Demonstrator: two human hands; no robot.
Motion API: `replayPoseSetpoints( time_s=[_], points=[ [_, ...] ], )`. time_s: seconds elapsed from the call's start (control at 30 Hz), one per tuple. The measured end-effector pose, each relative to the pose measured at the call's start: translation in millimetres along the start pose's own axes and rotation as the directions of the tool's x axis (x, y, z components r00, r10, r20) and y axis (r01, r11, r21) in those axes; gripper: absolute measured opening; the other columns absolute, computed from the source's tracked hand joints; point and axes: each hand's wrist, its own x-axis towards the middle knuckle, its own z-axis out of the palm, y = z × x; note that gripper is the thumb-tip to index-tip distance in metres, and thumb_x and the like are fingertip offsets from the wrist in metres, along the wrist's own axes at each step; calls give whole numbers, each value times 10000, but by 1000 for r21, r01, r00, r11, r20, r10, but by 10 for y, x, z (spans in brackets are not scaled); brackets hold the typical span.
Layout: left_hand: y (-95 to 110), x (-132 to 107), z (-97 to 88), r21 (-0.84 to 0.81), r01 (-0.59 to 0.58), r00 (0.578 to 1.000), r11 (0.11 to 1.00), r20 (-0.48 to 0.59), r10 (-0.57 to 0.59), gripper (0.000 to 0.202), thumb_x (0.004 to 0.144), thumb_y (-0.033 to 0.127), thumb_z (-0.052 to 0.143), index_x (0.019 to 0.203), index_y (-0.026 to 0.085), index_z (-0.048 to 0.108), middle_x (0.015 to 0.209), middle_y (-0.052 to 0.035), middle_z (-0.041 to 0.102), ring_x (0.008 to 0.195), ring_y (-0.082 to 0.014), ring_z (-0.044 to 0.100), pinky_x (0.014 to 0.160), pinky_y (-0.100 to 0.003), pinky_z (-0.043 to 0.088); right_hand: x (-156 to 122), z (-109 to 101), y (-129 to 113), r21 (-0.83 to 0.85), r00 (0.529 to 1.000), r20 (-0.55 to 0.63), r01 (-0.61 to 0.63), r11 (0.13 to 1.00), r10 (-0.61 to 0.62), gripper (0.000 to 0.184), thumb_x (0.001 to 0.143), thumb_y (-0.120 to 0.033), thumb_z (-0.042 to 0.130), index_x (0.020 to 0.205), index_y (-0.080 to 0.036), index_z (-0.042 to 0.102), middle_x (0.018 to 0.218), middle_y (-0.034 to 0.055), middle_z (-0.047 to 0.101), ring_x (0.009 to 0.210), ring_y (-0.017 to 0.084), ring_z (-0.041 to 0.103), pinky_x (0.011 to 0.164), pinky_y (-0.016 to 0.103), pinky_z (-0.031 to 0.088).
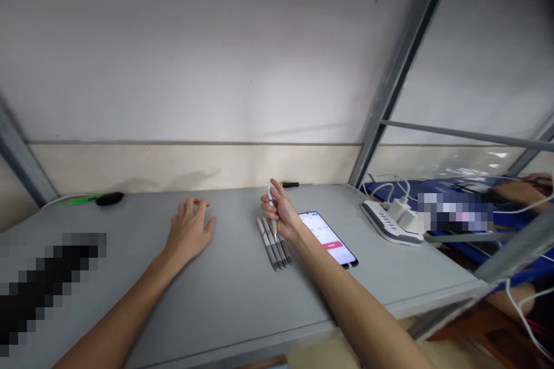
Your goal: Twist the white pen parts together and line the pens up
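Observation:
My right hand (280, 207) is closed around a white and grey pen (274, 227), which it holds upright over a row of similar pens (274, 252). Those pens lie side by side on the grey desk (225, 288), partly covered by my hand. Just right of my right wrist is a phone (331, 236) with a lit screen, one edge hidden behind my forearm. My left hand (189, 228) rests palm down at the desk's middle, fingers bent a little and thumb apart, with nothing visible in it.
A white power strip (392, 223) with plugs and cables sits at the desk's right end. Near the wall lie a yellow-black tool handle (289, 184), a black object (109, 199) and a green item (83, 200). Metal posts (400, 75) frame the desk. Another person's hand (536, 181) shows far right.

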Motion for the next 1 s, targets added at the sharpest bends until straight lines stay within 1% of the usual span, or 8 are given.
replayPoseSetpoints(
  time_s=[0.1,0.17,0.27,0.33,0.5,0.63,0.77,1.0],
  points=[
    [15,-2,-28,0,30,999,1000,-25,-30,366,855,362,427,1150,165,516,1193,-149,443,1068,-303,454,789,-412,446,-7,26,-8,-15,999,-10,48,999,-48,248,834,-238,570,1051,-266,452,582,-75,404,386,31,206,370,130,81],
    [27,-3,-46,4,35,999,999,-2,-35,364,851,361,424,1144,165,516,1190,-150,437,1066,-304,451,786,-414,446,-12,36,-24,-18,998,-18,54,998,-54,213,832,-236,565,1012,-251,453,570,-78,390,384,30,185,370,137,63],
    [36,-8,-64,12,39,998,999,58,-40,349,849,362,419,1126,174,518,1192,-152,436,1069,-309,451,775,-426,443,-19,39,-43,-31,997,-14,79,996,-80,255,823,-245,575,1044,-262,448,575,-78,396,389,33,182,374,143,60],
    [37,-10,-78,17,49,997,999,66,-50,329,847,354,421,1106,180,525,1189,-151,443,1063,-306,456,768,-423,439,-25,39,-47,-58,996,-8,94,994,-94,261,813,-259,588,1035,-263,450,573,-81,388,391,34,171,374,149,57],
    [40,-7,-120,6,51,998,999,-38,-51,261,845,310,432,1046,185,543,1153,-127,470,1048,-280,469,757,-371,436,-29,36,-33,-116,996,25,88,989,-86,296,813,-305,594,1069,-275,451,578,-84,385,392,39,165,370,160,58],
    [34,-8,-117,30,44,999,999,-23,-43,263,849,323,427,1037,183,546,1143,-129,471,1036,-289,477,731,-370,443,-19,28,-11,-98,994,41,101,990,-98,263,817,-303,592,1037,-266,451,578,-85,387,390,37,168,366,161,60],
    [23,-8,-103,37,51,999,998,-1,-51,245,844,318,437,1021,187,545,1142,-125,476,1030,-281,490,724,-360,445,-11,30,-1,-82,994,17,106,991,-105,267,809,-297,596,1022,-260,439,563,-94,372,384,38,158,366,161,46],
    [32,5,-128,-35,40,994,999,-103,-43,178,846,281,437,961,203,548,1091,-92,502,986,-244,519,736,-336,443,-27,85,-6,-95,992,-26,119,988,-122,260,800,-315,611,966,-266,418,550,-103,357,383,41,140,370,160,37]
  ],
)
